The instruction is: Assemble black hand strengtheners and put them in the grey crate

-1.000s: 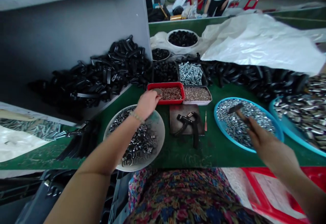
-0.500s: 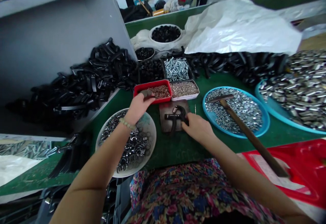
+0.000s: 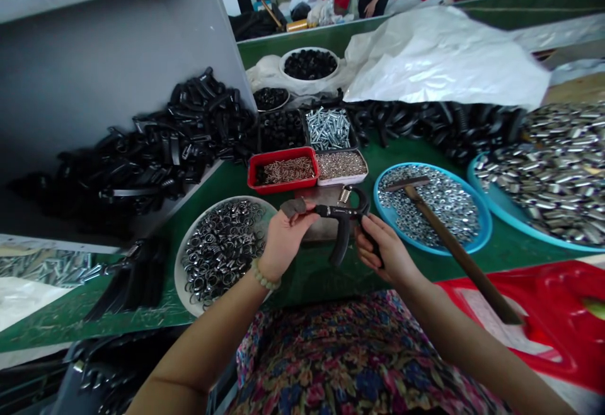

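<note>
My right hand (image 3: 384, 248) is closed around a handle of a black hand tool (image 3: 339, 238), which has a hooked jaw and a silvery coil spring (image 3: 345, 194) by it. My left hand (image 3: 288, 229) is closed in a pinch at the tool's left end; whatever its fingertips hold is too small to make out. A grey cover (image 3: 293, 206) wraps one left finger. Beneath the tool lies a flat metal plate (image 3: 314, 229). Just beyond stands a red tray (image 3: 283, 186) of copper-coloured pins, beside a white tray (image 3: 347, 179) of small metal pieces.
A white bowl (image 3: 181, 276) of metal rings stands left. At right, a hammer (image 3: 444, 229) rests across a blue basin (image 3: 486, 229) of small metal parts. Black parts (image 3: 165, 141) fill a grey bin (image 3: 108, 43). A red plastic stool (image 3: 558, 289) is at lower right.
My left hand has come from the red tray toward me, to the tool's left end. My right hand has lifted the tool off the plate and moved it slightly right.
</note>
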`<state>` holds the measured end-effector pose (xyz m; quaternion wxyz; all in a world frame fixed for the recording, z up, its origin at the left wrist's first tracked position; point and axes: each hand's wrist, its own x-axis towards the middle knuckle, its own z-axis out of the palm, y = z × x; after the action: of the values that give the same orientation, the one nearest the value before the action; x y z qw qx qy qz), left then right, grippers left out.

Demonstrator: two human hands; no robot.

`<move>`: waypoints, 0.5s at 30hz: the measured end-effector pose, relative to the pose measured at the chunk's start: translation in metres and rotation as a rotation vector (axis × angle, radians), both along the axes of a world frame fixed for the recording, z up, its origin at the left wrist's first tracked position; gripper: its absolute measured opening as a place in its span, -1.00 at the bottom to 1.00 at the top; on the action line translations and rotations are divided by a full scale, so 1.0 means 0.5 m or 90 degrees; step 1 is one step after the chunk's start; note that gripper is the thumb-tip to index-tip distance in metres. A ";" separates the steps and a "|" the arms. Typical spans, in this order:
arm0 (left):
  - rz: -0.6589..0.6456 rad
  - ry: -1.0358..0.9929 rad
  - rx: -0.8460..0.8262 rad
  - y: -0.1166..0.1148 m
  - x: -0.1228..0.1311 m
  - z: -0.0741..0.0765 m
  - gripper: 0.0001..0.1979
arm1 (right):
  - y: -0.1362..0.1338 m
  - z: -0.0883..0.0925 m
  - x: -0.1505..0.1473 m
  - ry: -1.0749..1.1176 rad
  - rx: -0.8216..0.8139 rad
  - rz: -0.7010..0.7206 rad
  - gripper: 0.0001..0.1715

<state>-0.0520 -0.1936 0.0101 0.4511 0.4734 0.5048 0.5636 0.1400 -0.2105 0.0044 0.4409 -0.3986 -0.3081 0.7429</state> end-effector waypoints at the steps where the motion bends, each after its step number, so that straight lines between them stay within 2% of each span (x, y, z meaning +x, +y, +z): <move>1: -0.001 0.014 0.001 -0.004 0.003 -0.001 -0.79 | 0.000 0.000 -0.002 0.001 -0.005 0.000 -0.61; 5: 0.017 0.110 0.012 -0.026 0.017 -0.007 -0.74 | 0.010 0.003 -0.010 -0.039 -0.008 -0.005 -0.57; 7: -0.016 0.187 -0.019 -0.036 0.015 -0.014 -0.70 | 0.021 0.018 -0.006 -0.152 0.037 -0.005 -0.60; 10: -0.127 0.299 -0.141 -0.046 -0.011 -0.023 -0.66 | 0.031 0.061 0.011 -0.500 0.269 0.048 -0.70; 12: -0.158 0.320 -0.181 -0.056 -0.035 -0.028 -0.62 | 0.026 0.086 0.021 -0.736 0.454 0.065 -0.63; 13: -0.169 0.308 -0.186 -0.063 -0.044 -0.029 -0.61 | 0.021 0.094 0.023 -0.825 0.517 0.067 -0.57; 15: -0.220 0.259 -0.193 -0.081 -0.045 -0.033 -0.61 | 0.008 0.095 0.018 -0.957 0.549 0.112 -0.55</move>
<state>-0.0744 -0.2340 -0.0062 0.4955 0.5823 0.5754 0.2905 0.1489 -0.2062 0.0517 0.1744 -0.5563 -0.8015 0.1328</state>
